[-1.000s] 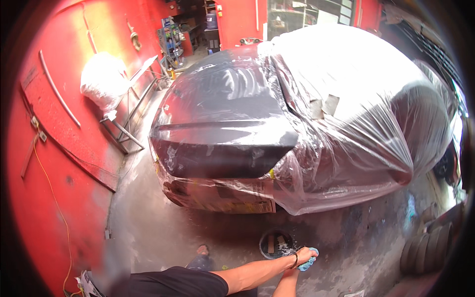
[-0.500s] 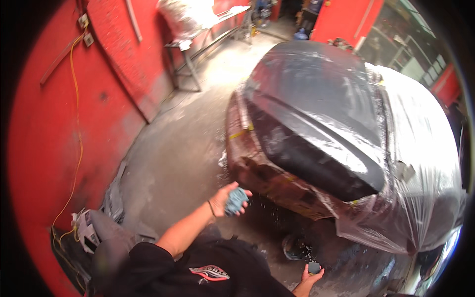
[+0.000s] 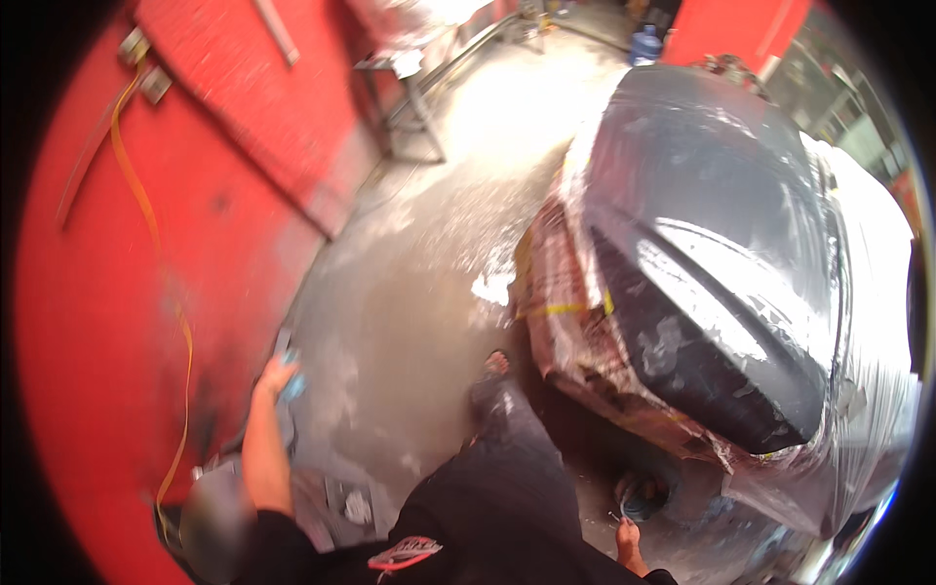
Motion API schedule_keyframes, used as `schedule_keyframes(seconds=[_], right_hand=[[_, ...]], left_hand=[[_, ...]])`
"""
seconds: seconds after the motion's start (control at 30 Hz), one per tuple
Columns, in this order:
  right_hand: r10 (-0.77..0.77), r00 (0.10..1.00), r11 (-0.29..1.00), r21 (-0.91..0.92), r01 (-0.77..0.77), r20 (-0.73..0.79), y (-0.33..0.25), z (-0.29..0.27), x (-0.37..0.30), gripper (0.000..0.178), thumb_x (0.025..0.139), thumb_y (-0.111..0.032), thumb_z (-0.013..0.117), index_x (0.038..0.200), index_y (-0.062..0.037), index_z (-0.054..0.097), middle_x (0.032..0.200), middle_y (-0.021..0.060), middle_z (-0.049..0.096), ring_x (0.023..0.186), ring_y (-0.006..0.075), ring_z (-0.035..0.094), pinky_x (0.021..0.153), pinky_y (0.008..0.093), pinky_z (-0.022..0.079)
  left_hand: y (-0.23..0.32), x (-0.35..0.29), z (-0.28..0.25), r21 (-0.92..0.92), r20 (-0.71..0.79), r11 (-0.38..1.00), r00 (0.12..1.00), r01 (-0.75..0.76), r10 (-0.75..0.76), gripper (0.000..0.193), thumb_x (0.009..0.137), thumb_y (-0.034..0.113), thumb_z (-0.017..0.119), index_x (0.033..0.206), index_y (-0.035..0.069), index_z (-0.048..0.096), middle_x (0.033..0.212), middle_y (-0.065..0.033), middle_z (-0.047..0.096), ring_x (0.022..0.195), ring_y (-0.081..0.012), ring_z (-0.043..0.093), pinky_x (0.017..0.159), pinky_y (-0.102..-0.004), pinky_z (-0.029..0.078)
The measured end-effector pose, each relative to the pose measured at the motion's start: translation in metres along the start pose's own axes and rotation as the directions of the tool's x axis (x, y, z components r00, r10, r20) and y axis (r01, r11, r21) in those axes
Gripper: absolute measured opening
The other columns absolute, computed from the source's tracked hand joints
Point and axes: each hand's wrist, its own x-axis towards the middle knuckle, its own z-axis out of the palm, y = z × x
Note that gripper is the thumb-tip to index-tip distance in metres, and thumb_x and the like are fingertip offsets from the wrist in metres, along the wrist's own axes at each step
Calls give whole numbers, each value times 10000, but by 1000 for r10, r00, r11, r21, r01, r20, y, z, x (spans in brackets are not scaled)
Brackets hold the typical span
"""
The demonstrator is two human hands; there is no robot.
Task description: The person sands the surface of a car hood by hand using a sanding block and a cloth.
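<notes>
Left hand [image 3: 277,375] swung out left since half second ago, toward red wall [image 3: 88,312]; view turned left too. Blue cloth [image 3: 293,387] travelled with it, now farther from car [image 3: 717,185]. Both hands apart from car, so no contact work on dark hood at this instant. Left fingers curled around cloth, blurred. Right hand [image 3: 631,541] low at near right, just beside bucket [image 3: 642,497]; its finger opening and any held item cannot be told.
</notes>
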Motion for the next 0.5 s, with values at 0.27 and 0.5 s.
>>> schedule_keyframes(seconds=[0.27,0.5], right_hand=[[255,967,956,-159,-248,27,-232,0,-1,534,1112,-378,497,1565,-120,612,1516,156,688,1439,336,626,1219,450,496],[447,875,848,-400,-347,188,-441,-3,-1,534,1056,-419,534,1417,-89,750,1510,122,705,1417,311,655,1155,424,542]], left_hand=[[44,133,-47,98,-133,949,949,298,-284,257,901,148,737,1144,91,676,936,-75,683,787,-233,671,682,-442,567],[157,239,-28,-42,-38,926,926,375,-377,141,894,95,697,1028,103,652,840,-60,637,670,-221,620,588,-430,528]])
